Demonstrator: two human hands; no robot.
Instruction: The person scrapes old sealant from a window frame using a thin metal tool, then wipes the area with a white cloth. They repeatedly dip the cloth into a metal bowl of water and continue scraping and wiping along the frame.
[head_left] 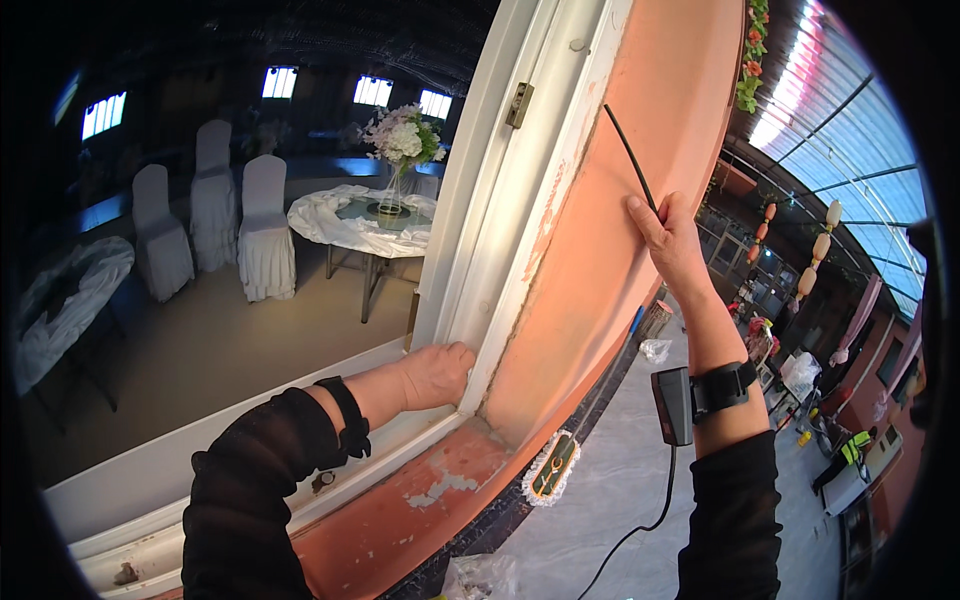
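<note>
My right hand is closed round one end of a thin black rod, its thumb laid along it. The rod's free end points up and left, in front of the orange-pink window reveal. Lower down, my left hand is curled against the white window frame, near its bottom corner. Whatever its fingers hold, if anything, is hidden. A small metal latch plate sits higher on the frame. Paint is flaking from the red sill below.
Beyond the window stand white-covered chairs and a round table bearing a flower arrangement. On the right side, a fringed mop head lies by the grey floor. A cable hangs from the device on my right forearm.
</note>
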